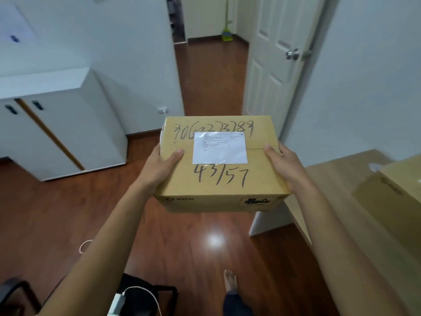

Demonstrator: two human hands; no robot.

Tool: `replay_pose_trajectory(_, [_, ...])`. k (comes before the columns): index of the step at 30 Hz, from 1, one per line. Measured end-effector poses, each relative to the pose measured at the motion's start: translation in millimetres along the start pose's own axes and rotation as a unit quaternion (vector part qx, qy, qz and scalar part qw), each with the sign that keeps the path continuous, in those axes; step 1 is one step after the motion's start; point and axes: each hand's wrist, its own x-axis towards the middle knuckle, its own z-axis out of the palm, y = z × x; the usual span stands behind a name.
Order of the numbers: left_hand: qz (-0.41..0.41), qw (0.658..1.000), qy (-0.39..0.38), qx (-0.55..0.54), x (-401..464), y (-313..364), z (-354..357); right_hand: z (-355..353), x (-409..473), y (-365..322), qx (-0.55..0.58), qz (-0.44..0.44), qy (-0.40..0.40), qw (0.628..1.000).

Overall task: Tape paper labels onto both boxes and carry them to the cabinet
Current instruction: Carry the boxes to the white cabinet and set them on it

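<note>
Labelled box (218, 179) held between left hand (159, 166) and right hand (283, 165), both gripping its sides, thumbs on top.

You see two cardboard boxes: one box (218, 169) bearing one paper label (219, 147), another box (394, 197) at right. One white cabinet (57, 133) has two handles.

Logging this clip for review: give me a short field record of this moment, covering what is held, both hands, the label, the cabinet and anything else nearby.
held item: brown cardboard box with handwritten numbers, lifted above the wooden floor
left hand: grips the box's left side, thumb on top
right hand: grips the box's right side, thumb on top
label: white paper label lying flat on the box top
cabinet: white two-door cabinet, ahead to the left, doors closed
other: second cardboard box on the light wooden table at right
</note>
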Motion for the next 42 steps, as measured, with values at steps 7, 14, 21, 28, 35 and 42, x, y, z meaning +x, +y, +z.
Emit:
replay_pose_trajectory(7, [-0.031, 0.996, 0.084, -0.023, 73.3, -6.6, -56.3, 83.8, 108.7, -43.7, -0.003, -0.033, -0.088, 0.996])
replay_pose_trajectory(14, [-0.042, 0.983, 0.174, -0.032, 149.0, -3.0, -106.0, 162.7, 209.0, -98.1, -0.010, -0.074, -0.155, 0.985])
replay_pose_trajectory(21, [-0.041, 0.970, 0.227, -0.076, 209.2, -22.7, -167.5, 260.6, 282.8, -140.1, -0.037, -0.096, -0.221, 0.970])
replay_pose_trajectory(28, [-0.061, 0.953, 0.279, -0.098, 282.0, -63.2, -266.4, 399.0, 349.5, -166.5, -0.046, -0.101, -0.255, 0.961])
replay_pose_trajectory(35, [-0.073, 0.947, 0.297, -0.095, 366.8, -86.4, -397.2, 553.3, 402.3, -221.8, -0.047, -0.101, -0.273, 0.956])
replay_pose_trajectory(42, [-0.076, 0.942, 0.319, -0.073, 447.5, -106.9, -517.0, 688.2, 450.3, -270.5, -0.031, -0.097, -0.287, 0.952])
